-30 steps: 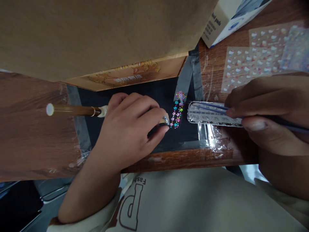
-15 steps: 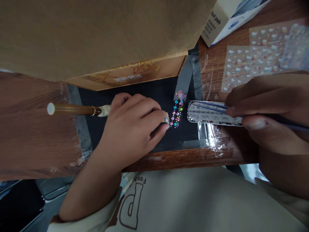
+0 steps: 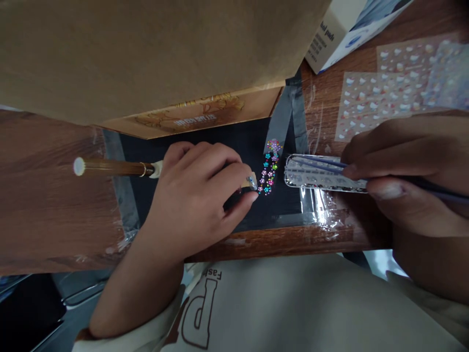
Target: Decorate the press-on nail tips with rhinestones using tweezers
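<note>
My left hand is closed around a brown stick-like handle with a gold ring and a pale section; the middle is hidden in my fist. By my thumb and forefinger shows a pale false nail with shiny stones, close to a beaded flower strand on the black mat. Whether nail and handle are joined is hidden. My right hand pinches purple-blue tweezers. Their tips lie over a clear oblong case of small rhinestones; whether they grip one is too small to tell.
A large brown cardboard box stands close behind my left hand. At the upper right are an alcohol pads box and clear sticker sheets. Grey tape edges the mat on the wooden table.
My left hand has shifted slightly left, and its thumb and forefinger have parted a little, baring more of the false nail. My right hand and tweezers have hardly moved.
</note>
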A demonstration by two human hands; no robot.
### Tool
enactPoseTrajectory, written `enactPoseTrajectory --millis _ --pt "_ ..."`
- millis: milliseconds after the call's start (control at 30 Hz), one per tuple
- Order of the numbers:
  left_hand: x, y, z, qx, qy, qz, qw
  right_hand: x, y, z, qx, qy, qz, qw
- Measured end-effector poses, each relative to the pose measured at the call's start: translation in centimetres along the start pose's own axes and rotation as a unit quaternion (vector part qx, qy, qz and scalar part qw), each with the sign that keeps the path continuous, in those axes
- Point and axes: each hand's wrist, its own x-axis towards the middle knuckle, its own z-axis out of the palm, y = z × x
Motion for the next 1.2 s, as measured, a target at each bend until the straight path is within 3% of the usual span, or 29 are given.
enactPoseTrajectory --millis 467,800,1200 --pt "-0.01 -0.23 0.43 0.021 -0.005 0.028 0.999 0.11 -0.03 -0.29 -0.034 -0.018 -0.029 0.999" --pt "0.04 0.32 0.64 0.012 0.0 0.008 1.0 -0.13 -0.38 -0.36 -0.036 -0.02 -0.007 0.999" --pt "0.17 -0.02 0.81 -0.025 0.01 0.016 0.999 0.14 -0.09 -0.34 -0.04 -0.012 -0.034 0.999"
